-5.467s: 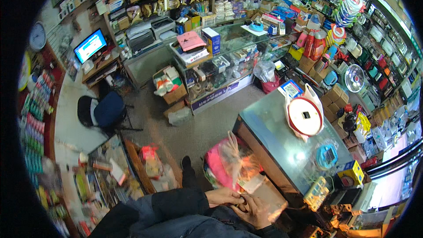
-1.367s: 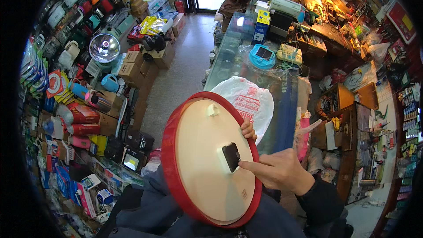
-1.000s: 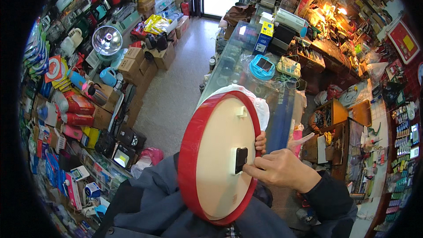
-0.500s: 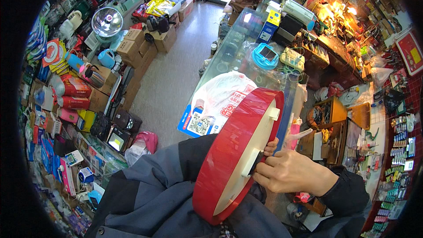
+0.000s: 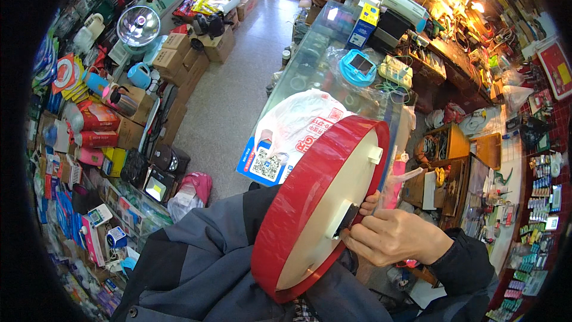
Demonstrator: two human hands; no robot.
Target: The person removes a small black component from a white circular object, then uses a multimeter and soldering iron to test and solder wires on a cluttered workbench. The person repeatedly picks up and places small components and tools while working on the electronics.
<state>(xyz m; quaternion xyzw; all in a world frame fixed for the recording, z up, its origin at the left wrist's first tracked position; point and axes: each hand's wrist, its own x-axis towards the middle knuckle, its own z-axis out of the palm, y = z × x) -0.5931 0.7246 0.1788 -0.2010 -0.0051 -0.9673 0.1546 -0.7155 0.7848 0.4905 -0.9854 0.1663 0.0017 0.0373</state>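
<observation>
A round wall clock (image 5: 322,203) with a wide glossy red rim and a cream back stands tilted against my body, its back turned right. A black movement box (image 5: 346,220) sits in the middle of that back, in a cream mount. My left hand (image 5: 369,203) shows only its fingertips, curled round the clock's far right rim; the rest is hidden behind the clock. My right hand (image 5: 396,235) is closed, thumb and fingers bunched against the edge of the black box. Whatever lies between those fingertips is hidden.
Beyond the clock, a glass counter (image 5: 298,86) carries a white plastic bag (image 5: 304,122), a blue printed card (image 5: 262,164), a light-blue round device (image 5: 357,67) and a blue-yellow box (image 5: 363,27). Crowded shelves line the left; an open wooden drawer (image 5: 444,149) lies right.
The clock's back has turned a little more into view, showing more of the black box. My right hand stays at the box, its fingers shifted slightly.
</observation>
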